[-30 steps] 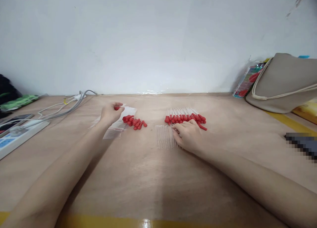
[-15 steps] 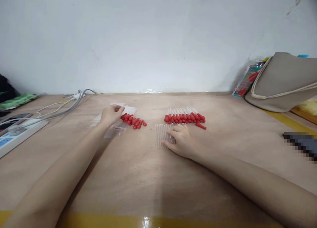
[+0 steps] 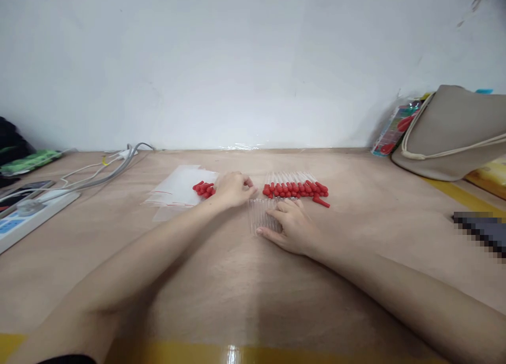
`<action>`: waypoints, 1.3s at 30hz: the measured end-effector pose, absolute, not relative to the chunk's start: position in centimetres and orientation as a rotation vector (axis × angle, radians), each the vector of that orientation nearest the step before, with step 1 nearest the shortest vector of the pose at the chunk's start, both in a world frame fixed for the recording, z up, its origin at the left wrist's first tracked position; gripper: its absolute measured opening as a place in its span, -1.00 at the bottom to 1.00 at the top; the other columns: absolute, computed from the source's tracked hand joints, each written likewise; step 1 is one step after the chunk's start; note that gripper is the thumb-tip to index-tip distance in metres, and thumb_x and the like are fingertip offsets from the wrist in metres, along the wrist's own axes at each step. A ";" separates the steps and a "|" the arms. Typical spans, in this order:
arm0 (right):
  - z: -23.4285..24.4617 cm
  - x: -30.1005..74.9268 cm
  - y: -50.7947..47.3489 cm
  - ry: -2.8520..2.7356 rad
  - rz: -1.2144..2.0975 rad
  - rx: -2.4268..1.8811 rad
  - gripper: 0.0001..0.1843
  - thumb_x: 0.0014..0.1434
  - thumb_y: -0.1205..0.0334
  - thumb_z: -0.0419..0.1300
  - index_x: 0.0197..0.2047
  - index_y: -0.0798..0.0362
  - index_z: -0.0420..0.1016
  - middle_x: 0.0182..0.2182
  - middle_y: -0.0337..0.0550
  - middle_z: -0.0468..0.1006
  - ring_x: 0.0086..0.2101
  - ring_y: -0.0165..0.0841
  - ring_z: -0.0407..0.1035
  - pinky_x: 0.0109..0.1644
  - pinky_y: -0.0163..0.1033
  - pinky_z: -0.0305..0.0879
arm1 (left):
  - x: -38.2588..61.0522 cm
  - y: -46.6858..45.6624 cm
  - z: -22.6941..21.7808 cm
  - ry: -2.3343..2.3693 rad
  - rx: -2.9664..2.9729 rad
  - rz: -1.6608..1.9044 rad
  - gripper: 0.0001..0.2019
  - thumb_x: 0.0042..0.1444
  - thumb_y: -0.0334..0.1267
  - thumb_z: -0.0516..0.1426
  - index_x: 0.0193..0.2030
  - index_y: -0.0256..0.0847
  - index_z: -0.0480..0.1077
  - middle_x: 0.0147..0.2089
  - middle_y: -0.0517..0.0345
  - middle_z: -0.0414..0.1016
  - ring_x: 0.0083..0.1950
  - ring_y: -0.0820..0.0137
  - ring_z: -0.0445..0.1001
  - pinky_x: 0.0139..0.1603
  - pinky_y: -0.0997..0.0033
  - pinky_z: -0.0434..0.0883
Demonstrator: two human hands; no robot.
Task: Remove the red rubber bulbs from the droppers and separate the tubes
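My left hand is just left of the tubes, its fingers loosely curled and a little apart from the thumb, with nothing visible between them. My right hand lies over a row of clear thin tubes, fingers spread on them, covering the row's right part. Behind this row sit several red rubber bulbs in a line, with more clear tubes reaching back from them. One red bulb lies apart at the right. Another pile of red bulbs is partly hidden by my left hand.
Clear zip bags lie flat at left, under the bulb pile's edge. Further left are a power strip and grey and white cables. A beige bag stands at back right, with a dark pixelated object nearer.
My left hand has moved right from the bags toward the tubes, now covering part of the left bulb pile. My right hand has stayed nearly still on the tube row.
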State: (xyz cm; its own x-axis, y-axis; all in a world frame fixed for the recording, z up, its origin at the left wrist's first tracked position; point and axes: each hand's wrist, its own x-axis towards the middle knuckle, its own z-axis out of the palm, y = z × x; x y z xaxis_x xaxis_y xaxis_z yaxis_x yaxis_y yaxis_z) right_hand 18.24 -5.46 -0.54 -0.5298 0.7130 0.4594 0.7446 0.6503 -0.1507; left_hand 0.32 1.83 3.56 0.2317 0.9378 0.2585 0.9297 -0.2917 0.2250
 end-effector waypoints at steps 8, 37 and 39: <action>-2.0 19.8 -5.4 -2.227 -0.140 -1.119 -0.69 0.15 0.02 0.08 -0.37 0.07 0.49 -0.49 -0.18 0.38 -0.38 -0.35 0.20 -0.21 -0.20 0.01 | 3.8 3.7 3.6 1.911 2.214 0.396 -0.75 -0.05 -0.06 0.07 -0.51 -0.14 0.46 -0.44 0.10 0.51 -0.31 0.23 0.45 -0.18 0.27 0.30; -1.6 20.3 -5.3 -2.089 -0.206 -1.112 -0.82 0.13 0.16 0.10 -0.33 0.05 0.48 -0.47 -0.18 0.42 -0.39 -0.37 0.27 -0.25 -0.20 0.01 | 1.8 2.9 2.7 1.660 2.080 0.999 -0.78 -0.08 -0.40 0.07 -0.23 -0.31 0.37 -0.30 0.07 0.50 -0.30 0.39 0.48 -0.25 0.42 0.42; -1.4 20.4 -5.3 -1.996 -0.222 -1.111 -0.80 0.11 0.17 0.11 -0.24 0.06 0.46 -0.37 -0.13 0.43 -0.31 -0.32 0.30 -0.22 -0.18 0.07 | 0.7 1.9 2.3 1.612 2.064 1.115 -0.79 -0.06 -0.40 0.06 -0.22 -0.30 0.36 -0.29 0.06 0.49 -0.28 0.41 0.48 -0.24 0.43 0.44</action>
